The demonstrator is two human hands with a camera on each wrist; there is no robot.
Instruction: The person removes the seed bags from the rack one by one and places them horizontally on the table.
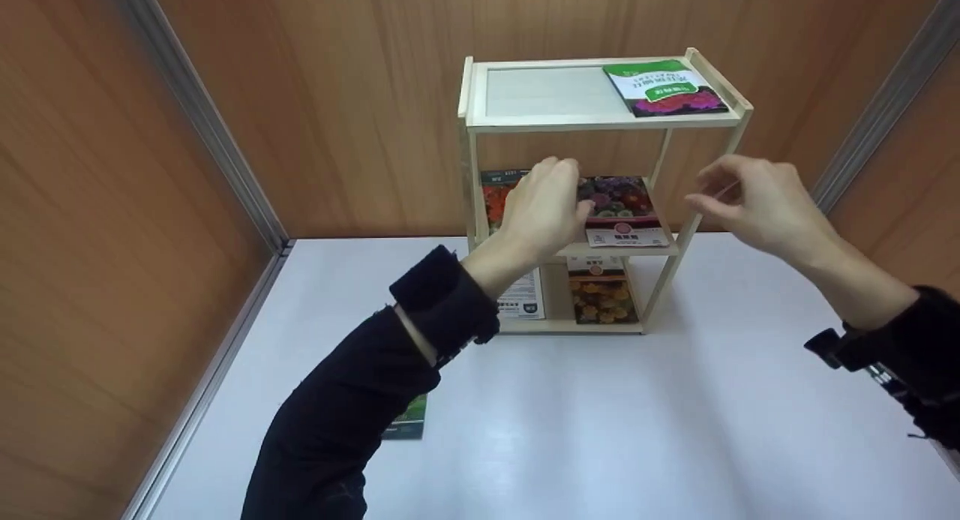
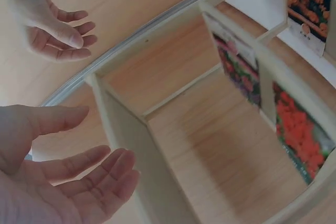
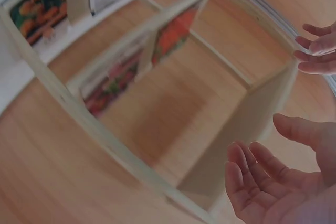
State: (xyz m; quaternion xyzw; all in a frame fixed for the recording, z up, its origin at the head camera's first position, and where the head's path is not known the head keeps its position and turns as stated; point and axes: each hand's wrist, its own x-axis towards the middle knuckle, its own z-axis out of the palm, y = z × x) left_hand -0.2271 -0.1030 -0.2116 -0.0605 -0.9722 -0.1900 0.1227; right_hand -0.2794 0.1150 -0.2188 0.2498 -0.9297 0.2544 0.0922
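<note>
Your sleeves (image 1: pixel 352 400) are black, and the bench (image 1: pixel 600 430) under them is plain white. The three-tier shelf rack (image 1: pixel 472 205) is pale, unpainted wood, set against walls (image 1: pixel 337 92) panelled in warm orange-brown wood grain. On the top tier lies a seed packet (image 1: pixel 664 87) with a green and white header above magenta blooms. The middle-tier packet (image 1: pixel 621 208) shows dark purple and red flowers; the one beside it (image 1: pixel 496 197) is orange-red. The bottom-tier packet (image 1: pixel 602 295) carries orange flowers on dark ground.
</note>
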